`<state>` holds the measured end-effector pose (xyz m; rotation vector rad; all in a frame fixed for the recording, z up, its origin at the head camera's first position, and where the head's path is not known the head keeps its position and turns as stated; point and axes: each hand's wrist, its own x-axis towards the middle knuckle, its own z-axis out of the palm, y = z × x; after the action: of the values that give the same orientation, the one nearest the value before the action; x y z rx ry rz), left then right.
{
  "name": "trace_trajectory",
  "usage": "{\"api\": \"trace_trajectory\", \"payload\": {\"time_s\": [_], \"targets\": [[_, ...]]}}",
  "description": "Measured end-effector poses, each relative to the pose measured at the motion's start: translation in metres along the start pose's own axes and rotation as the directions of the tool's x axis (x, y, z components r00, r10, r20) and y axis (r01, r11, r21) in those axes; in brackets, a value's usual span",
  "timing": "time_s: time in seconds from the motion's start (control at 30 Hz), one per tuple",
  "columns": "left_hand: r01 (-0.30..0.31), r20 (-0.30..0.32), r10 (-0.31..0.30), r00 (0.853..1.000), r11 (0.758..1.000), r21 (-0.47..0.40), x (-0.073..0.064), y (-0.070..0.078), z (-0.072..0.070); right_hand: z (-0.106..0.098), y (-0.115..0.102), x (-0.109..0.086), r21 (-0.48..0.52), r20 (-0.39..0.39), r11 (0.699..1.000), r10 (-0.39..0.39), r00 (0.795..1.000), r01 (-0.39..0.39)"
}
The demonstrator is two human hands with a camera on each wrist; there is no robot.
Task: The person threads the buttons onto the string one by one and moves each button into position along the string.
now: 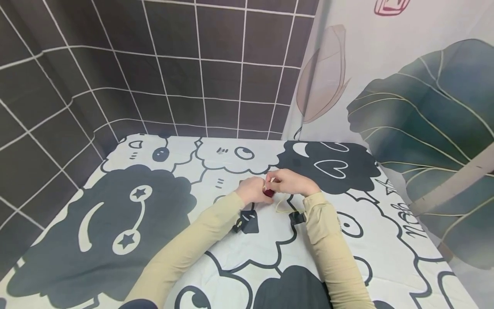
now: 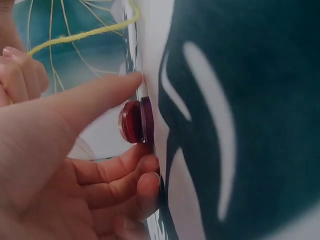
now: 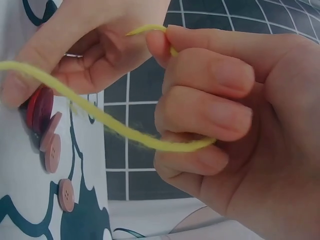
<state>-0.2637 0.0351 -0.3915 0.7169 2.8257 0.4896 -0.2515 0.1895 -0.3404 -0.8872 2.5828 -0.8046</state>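
My right hand pinches a strand of yellow yarn between thumb and forefinger, the other fingers curled in; one short end sticks out past the fingertips. From the lower fingers the strand runs loosely across the right wrist view. My left hand rests by two dark red buttons lying one on the other on the printed cloth. Its thumb lies on one side of them, with a small gap, and its loosely bent fingers are right at their other edge. Pink buttons lie on the cloth beside the red ones.
The cloth with black-and-white cartoon shapes covers the table. Small black devices sit at the wrists. Behind the table hangs a dark grid-patterned curtain, with a leaf-printed white one to the right.
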Motion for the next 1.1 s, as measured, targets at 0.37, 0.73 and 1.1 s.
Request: {"api": "trace_trajectory", "payload": {"time_s": [0.37,0.73,1.1], "targets": [[-0.010,0.028,0.010,1.000,1.000,0.003,0.001,0.004,0.001,0.001,0.002,0.000,-0.002,0.031,1.000,-0.020,0.999,0.020],[-0.005,0.068,0.007,0.998,0.999,-0.038,-0.005,0.009,-0.003,-0.003,0.003,-0.001,-0.053,0.039,0.996,-0.066,0.997,0.068],[-0.103,0.025,0.102,0.994,0.994,0.021,-0.015,0.003,-0.005,-0.004,0.000,-0.004,-0.025,0.046,1.000,-0.012,0.999,0.013]]}}
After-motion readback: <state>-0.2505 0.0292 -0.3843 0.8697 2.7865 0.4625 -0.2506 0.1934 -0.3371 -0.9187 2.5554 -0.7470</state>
